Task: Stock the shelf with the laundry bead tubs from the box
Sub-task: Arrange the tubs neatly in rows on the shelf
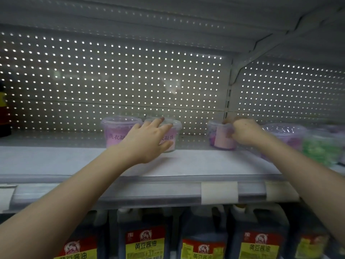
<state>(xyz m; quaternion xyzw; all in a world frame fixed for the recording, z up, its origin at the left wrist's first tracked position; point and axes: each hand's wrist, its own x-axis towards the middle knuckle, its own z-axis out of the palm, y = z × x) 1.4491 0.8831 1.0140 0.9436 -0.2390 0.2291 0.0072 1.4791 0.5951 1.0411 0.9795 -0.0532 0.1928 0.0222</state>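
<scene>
Two clear tubs with pink labels stand side by side on the white shelf (196, 161). The left pink tub (116, 131) stands free. My left hand (147, 141) is spread over the front of the second pink tub (172, 135), fingers on its lid and side. Farther right, my right hand (244, 133) grips a third tub (221, 136) with purple beads and a pink label, resting on the shelf near the back. The box is not in view.
A purple tub (285, 135) and a green one (321, 148) stand blurred at the right. A perforated back panel (112, 81) closes the shelf. Dark soy sauce jugs (145, 238) fill the shelf below, behind price-tag strips (219, 192). A dark bottle (3, 111) stands far left.
</scene>
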